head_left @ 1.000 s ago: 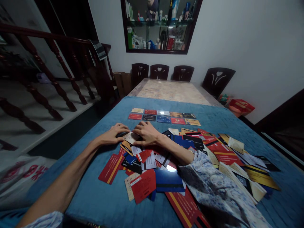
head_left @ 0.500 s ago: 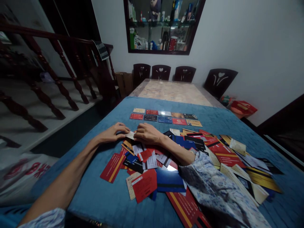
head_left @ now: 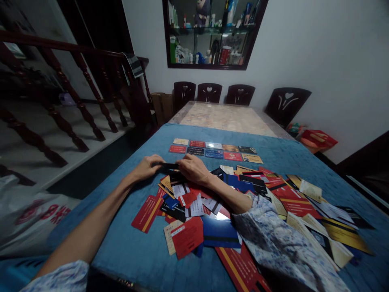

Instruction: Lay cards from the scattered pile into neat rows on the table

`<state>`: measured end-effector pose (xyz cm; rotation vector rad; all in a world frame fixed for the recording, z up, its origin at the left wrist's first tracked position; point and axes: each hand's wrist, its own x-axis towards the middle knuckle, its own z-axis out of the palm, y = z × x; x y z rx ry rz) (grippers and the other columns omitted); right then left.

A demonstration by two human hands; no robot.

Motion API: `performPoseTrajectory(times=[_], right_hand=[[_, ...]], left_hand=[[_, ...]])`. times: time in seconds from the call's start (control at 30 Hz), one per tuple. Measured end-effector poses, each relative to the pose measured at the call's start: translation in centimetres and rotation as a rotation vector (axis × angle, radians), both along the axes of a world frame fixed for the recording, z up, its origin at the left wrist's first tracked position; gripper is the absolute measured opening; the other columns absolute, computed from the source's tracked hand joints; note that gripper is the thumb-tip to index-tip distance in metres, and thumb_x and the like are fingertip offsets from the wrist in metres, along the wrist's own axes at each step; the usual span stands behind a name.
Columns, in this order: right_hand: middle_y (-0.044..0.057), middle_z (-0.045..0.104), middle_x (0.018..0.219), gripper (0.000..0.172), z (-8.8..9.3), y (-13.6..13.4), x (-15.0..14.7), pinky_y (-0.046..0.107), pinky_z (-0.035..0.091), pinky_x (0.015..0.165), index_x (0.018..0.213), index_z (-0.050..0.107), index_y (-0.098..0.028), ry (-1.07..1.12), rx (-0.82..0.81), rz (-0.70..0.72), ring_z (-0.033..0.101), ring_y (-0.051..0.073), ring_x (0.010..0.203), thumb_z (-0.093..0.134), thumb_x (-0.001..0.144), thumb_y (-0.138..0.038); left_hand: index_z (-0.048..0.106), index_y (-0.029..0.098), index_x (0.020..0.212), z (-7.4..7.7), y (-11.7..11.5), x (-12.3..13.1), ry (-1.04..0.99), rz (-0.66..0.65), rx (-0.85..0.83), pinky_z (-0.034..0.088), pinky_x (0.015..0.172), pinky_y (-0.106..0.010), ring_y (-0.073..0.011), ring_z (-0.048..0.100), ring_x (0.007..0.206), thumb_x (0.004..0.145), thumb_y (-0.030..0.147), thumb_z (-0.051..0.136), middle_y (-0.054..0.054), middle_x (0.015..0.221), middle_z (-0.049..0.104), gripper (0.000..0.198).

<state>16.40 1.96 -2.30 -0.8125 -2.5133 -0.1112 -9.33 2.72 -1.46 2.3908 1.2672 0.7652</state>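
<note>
Between my two hands a thin dark card (head_left: 170, 165) is raised slightly, seen almost edge-on. Its left end is pinched by my left hand (head_left: 148, 167); the fingers of my right hand (head_left: 193, 168) are closed on its right end. Just below lies a jumbled pile of cards and paper sleeves, among them a red sleeve with a yellow stripe (head_left: 147, 213), a smaller red sleeve (head_left: 187, 238) and a blue sleeve (head_left: 221, 234). Beyond my hands, several cards lie face up in two neat rows, including a blue card (head_left: 214, 153) and a yellow card (head_left: 251, 158).
More loose cards and sleeves, such as a gold one (head_left: 346, 235), spread under and right of my right sleeve. A blue cloth (head_left: 121, 243) covers the near table; its stone top (head_left: 225, 114) shows beyond. Chairs (head_left: 209, 93) stand at the far end, a railing (head_left: 88, 50) at left.
The card between my hands has turned from showing a pale face to a dark, nearly edge-on view, slightly raised. The whole view has shifted a little.
</note>
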Motion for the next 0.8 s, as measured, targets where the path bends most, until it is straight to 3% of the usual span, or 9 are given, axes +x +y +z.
performPoseTrajectory(times=[0.27,0.8], right_hand=[[0.011,0.07,0.098,0.041,0.8,-0.8,-0.2,0.034,0.042,0.087,0.137,0.056,-0.017,-0.042,-0.136,-0.151,0.056,0.024,0.102,0.046,0.097,-0.016],[0.01,0.072,0.118,0.05,0.5,-0.6,-0.2,0.037,0.043,0.087,0.141,0.053,-0.02,-0.066,-0.193,-0.224,0.058,0.026,0.106,0.055,0.091,-0.015]], left_hand=[[0.075,0.018,0.1,-0.5,-0.1,0.4,-0.031,0.016,0.019,0.054,0.095,-0.036,-0.0208,0.068,0.094,0.085,0.032,0.056,-0.007,0.104,0.074,0.029],[0.068,0.022,0.123,-1.0,-0.2,1.1,0.031,-0.008,0.116,0.051,0.098,-0.037,-0.0208,0.064,0.102,0.088,0.022,0.051,-0.005,0.113,0.074,0.039]])
